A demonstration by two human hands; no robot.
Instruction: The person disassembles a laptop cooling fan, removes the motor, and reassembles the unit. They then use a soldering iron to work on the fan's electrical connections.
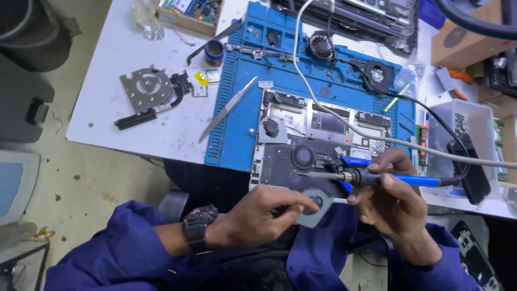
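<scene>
Gripping a soldering iron [371,178] by its black collar and blue handle, the right hand [396,205] sits at about 4 o'clock in the view, fingers closed round the tool. The iron's metal tip points toward 9 o'clock and ends over the dark lower half of the opened laptop [318,145], near a round fan; whether the tip touches the board cannot be told. The handle's far end and its black cord run off toward 3 o'clock, partly hidden behind a grey cable [344,126] that crosses the laptop and leaves the view at both ends.

The left hand [264,215], at 6 o'clock, pinches a flat grey fan plate [315,207] between thumb and fingers; the fingers cover much of the plate, so its full outline is hard to make out. A dark watch [196,223] sits on that wrist, and blue sleeves fill the bottom edge.

The laptop lies on a blue mat [237,102] on a white table [107,91]. At 10 o'clock from the laptop, long tweezers [226,110] lie across the mat's edge. Farther toward 9 o'clock rests a detached fan with heat pipe [151,91]. At 12 o'clock, a second opened machine is cut off by the top edge. A clear bin [463,129] at 3 o'clock holds things too blurred to name.
</scene>
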